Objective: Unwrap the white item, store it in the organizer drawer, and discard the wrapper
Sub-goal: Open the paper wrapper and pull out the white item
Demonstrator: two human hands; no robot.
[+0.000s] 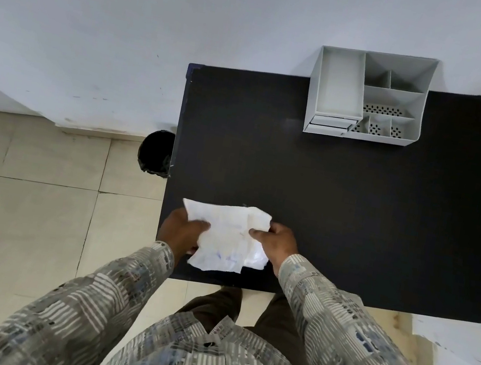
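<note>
A crumpled white paper wrapper [225, 237] lies spread at the near left of the black table [357, 202]. My left hand [182, 230] grips its left side and my right hand [278, 243] grips its right side. Whatever white item is inside stays hidden under the paper. The grey desk organizer [371, 96] stands at the table's far right, with two small shut drawers [329, 126] at its front left corner.
A black waste bin [156, 152] stands on the tiled floor just left of the table's left edge. A white wall runs behind the table. My legs and patterned shirt fill the bottom of the view.
</note>
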